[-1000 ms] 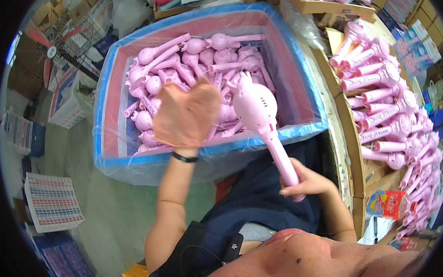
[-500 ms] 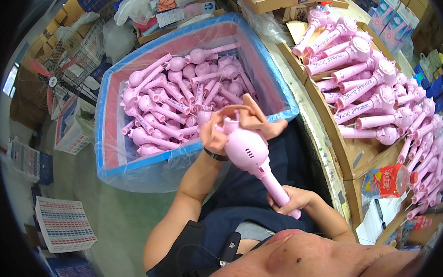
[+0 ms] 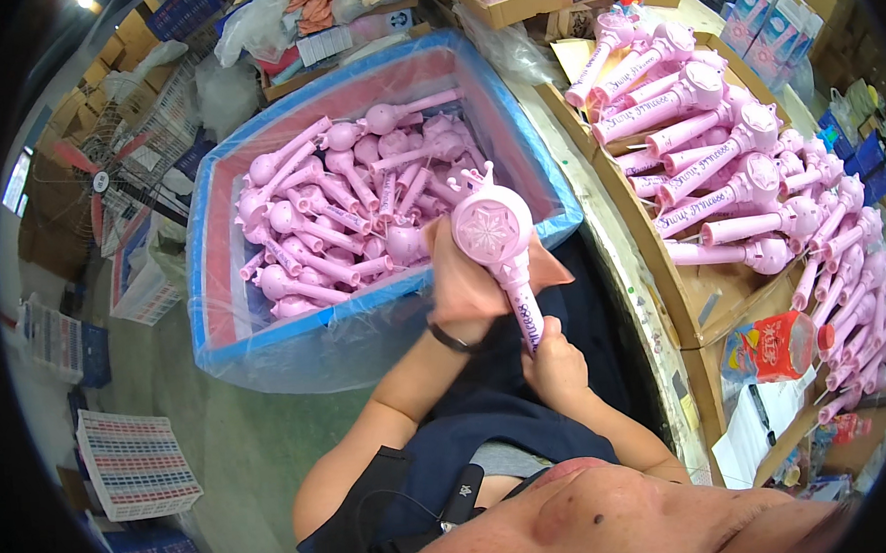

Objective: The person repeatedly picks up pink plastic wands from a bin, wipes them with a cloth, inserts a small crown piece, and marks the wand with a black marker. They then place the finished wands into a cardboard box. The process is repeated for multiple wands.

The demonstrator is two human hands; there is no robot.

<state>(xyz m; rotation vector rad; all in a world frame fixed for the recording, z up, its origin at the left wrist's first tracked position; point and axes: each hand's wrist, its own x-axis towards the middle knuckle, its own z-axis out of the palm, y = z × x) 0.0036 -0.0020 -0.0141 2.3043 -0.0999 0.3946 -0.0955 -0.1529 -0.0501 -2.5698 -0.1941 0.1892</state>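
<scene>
A pink toy wand point(image 3: 494, 230) with a round, crowned head and a snowflake emblem stands tilted in front of me, emblem side up. My right hand point(image 3: 556, 367) is closed round the lower end of its handle, which has dark lettering. Behind the wand's head is my left hand point(image 3: 464, 300), with a dark band on the wrist. It holds an orange-tan cloth point(image 3: 553, 267) against the back of the head; its fingers are mostly hidden. Just beyond, a blue-rimmed bin point(image 3: 208, 289) lined with clear plastic holds a heap of similar pink wands point(image 3: 344, 207).
At the right, a cardboard tray point(image 3: 680, 309) on the worktable holds stacked lettered wands point(image 3: 702, 153), with more piled beside it. A bottle with a red label point(image 3: 775, 347) and a pen point(image 3: 761, 410) on white paper lie nearer. A fan point(image 3: 100, 181) stands at the left.
The wand has turned from its plain slotted back to its snowflake side and is more upright. My right hand has risen, and the cloth has slid from around the head to behind it.
</scene>
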